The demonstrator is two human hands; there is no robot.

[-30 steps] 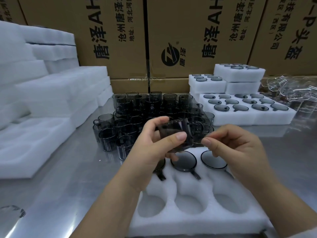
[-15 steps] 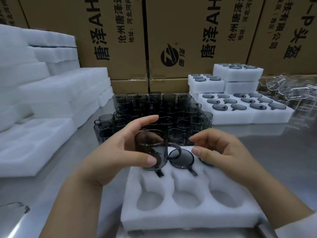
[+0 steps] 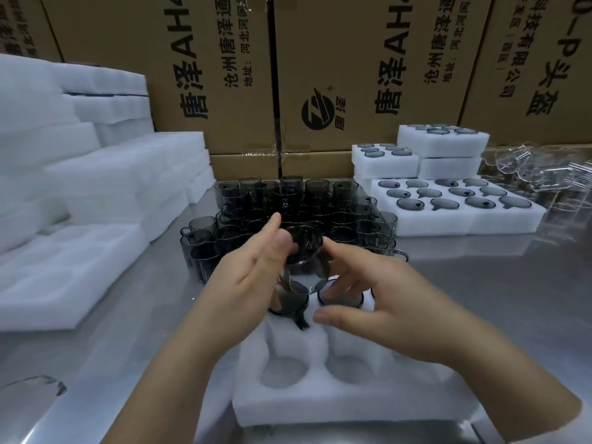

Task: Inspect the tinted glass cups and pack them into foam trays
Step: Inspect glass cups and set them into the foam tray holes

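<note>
A tinted glass cup (image 3: 304,251), blurred by motion, is held tilted above the far row of the white foam tray (image 3: 320,398). My left hand (image 3: 256,277) grips it from the left, thumb raised. My right hand (image 3: 381,306) has its fingers spread, and its index fingertip touches the cup's right side. Under the hands, two tinted cups (image 3: 288,304) (image 3: 339,298) sit in the tray's far pockets. The near pockets hold nothing. A dense cluster of loose tinted cups (image 3: 288,209) stands just beyond the tray.
Filled foam trays (image 3: 455,216) are stacked at the back right, with clear glass cups (image 3: 544,174) beside them. Piles of blank foam trays (image 3: 80,219) fill the left side. Cardboard boxes (image 3: 352,75) wall off the back. The table is steel.
The cup has gone from low over the tray's far row up between both hands, and it is tilted differently. My right hand has moved in and now touches it.
</note>
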